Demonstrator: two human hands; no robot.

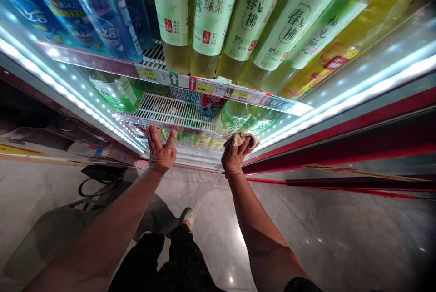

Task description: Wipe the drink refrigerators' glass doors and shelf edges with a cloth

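Note:
I look down the front of an open drinks cooler. My left hand [161,149] rests flat with fingers spread on the front edge of a lower wire shelf [170,111]. My right hand [236,155] is closed round a crumpled beige cloth [242,138], pressed against the same shelf edge, a little to the right. Green-labelled tea bottles [211,15] stand in a row on the shelf above both hands, and blue bottles [102,10] stand to their left.
Yellow price tags [203,88] line the upper shelf rail. A yellow-labelled bottle [340,51] is at the right. LED strips [68,96] run along both cooler sides. A black bag strap [98,178] lies on the grey tiled floor [340,237] at left. My foot [187,215] stands below.

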